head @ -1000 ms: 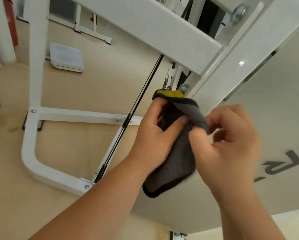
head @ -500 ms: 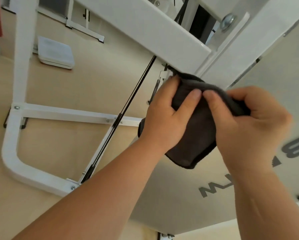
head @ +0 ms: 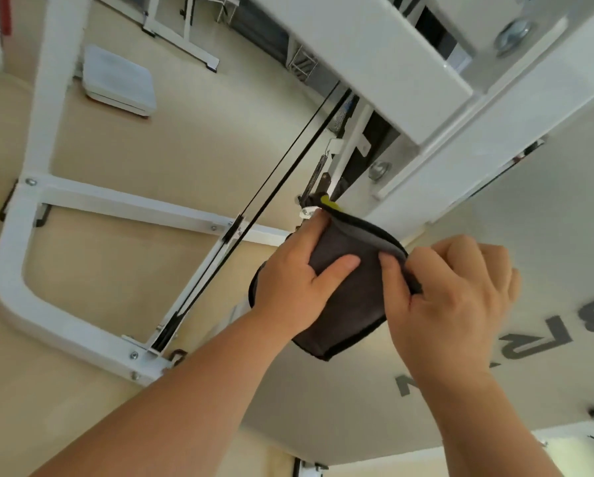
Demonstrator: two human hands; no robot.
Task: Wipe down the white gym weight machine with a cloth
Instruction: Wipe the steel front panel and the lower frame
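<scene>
A dark grey cloth [head: 352,294] with a black hem and a yellow patch at its top is held in front of the white weight machine [head: 374,60]. My left hand [head: 295,273] grips the cloth's left side, thumb across its front. My right hand [head: 450,290] pinches the cloth's upper right edge between thumb and fingers. The cloth lies against the machine's pale grey shroud panel [head: 546,218], just below the white cross beam and a bolt [head: 379,169].
The machine's white floor frame [head: 9,256] curves across the beige floor at left. Black cables [head: 274,194] run diagonally from the beam down to the frame. A white step platform [head: 118,80] lies on the floor at upper left. Grey lettering [head: 529,342] marks the shroud.
Both hands with the cloth have slid down from the cross beam onto the shroud panel. The yellow patch shows again at the cloth's top edge.
</scene>
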